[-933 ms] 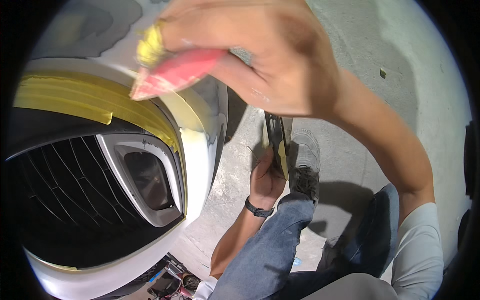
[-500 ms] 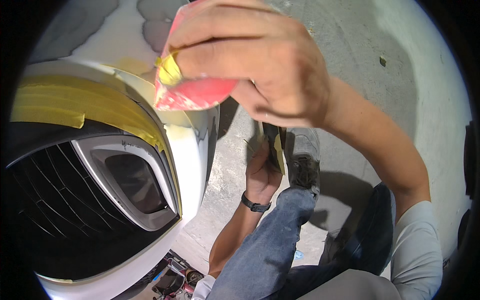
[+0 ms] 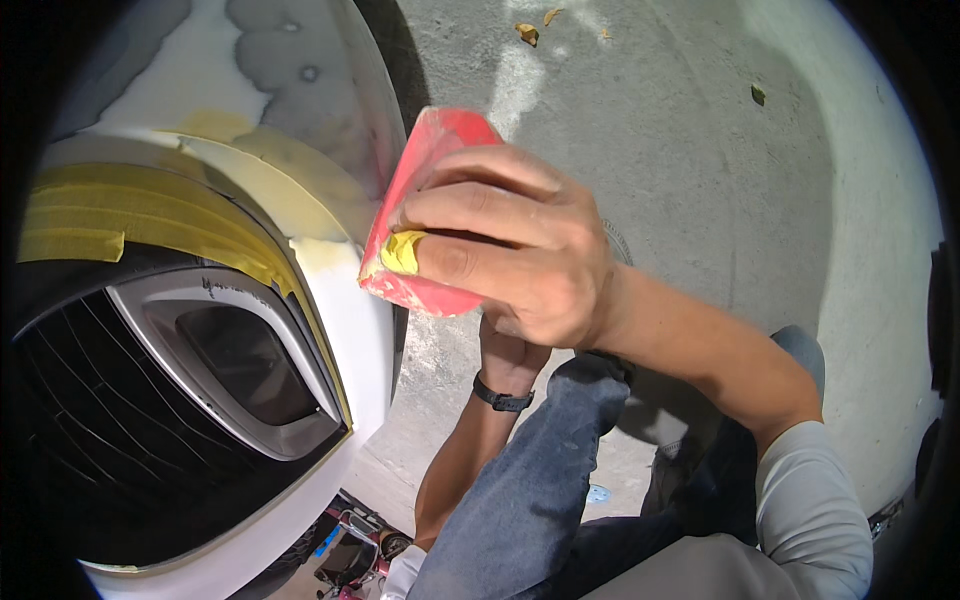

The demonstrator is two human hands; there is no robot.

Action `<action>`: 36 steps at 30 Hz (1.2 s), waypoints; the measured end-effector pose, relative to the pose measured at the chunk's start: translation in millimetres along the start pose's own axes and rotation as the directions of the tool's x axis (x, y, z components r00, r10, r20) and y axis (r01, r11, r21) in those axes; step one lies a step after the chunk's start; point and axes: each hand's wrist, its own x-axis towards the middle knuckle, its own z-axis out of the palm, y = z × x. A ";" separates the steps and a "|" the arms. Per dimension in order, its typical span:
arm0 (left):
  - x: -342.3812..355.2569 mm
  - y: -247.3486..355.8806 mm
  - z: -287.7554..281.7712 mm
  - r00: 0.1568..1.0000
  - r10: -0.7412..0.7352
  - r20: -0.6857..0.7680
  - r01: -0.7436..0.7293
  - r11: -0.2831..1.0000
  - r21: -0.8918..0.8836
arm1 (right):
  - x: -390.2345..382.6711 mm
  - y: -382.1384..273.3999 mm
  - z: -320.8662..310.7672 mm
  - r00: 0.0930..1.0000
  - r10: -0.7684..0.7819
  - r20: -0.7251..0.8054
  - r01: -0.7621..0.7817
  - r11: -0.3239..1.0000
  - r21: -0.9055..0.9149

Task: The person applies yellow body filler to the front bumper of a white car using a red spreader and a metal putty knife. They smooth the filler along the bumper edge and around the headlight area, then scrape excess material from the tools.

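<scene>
My right hand [image 3: 520, 240] is closed round a bent red filler spreader [image 3: 440, 160] with cream smears along its edge. Yellow tape [image 3: 402, 252] wraps one of its fingertips. Beneath it, my left hand [image 3: 512, 355] shows only its palm side and wrist; its fingers, and whatever they hold, are hidden. To the left stands a white car body panel [image 3: 350, 340] with grey sanded patches [image 3: 300, 75] and a pale yellow coated area [image 3: 295, 170]. The spreader overlaps the panel's right edge in view; whether they touch I cannot tell.
Yellow masking tape [image 3: 150, 205] borders a dark grille [image 3: 90, 400] with a silver-framed insert [image 3: 245, 350]. My bent knee [image 3: 590, 395] rises close beside my left forearm. Dry leaves [image 3: 527, 34] lie on the concrete floor. Assorted gear [image 3: 350, 550] sits at the lower left.
My right hand has moved down in the picture with the spreader, off the panel's upper part. It now covers my left fingers and the dark flat piece with yellow smears they held.
</scene>
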 end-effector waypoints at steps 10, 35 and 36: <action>14.8 -0.7 39.3 0.996 0.083 -0.041 -0.077 0.989 0.124 | 28.8 -16.2 -89.1 0.902 0.258 0.346 -0.234 0.966 -0.111; 16.1 -0.4 103.9 0.963 0.255 0.086 -0.266 0.856 0.442 | -17.2 -93.7 -131.6 0.498 0.867 0.016 -0.864 0.495 0.088; 16.2 -1.3 105.7 0.962 0.261 0.079 -0.268 0.851 0.452 | -15.5 -93.0 -132.9 0.589 0.802 0.102 -0.807 0.590 0.022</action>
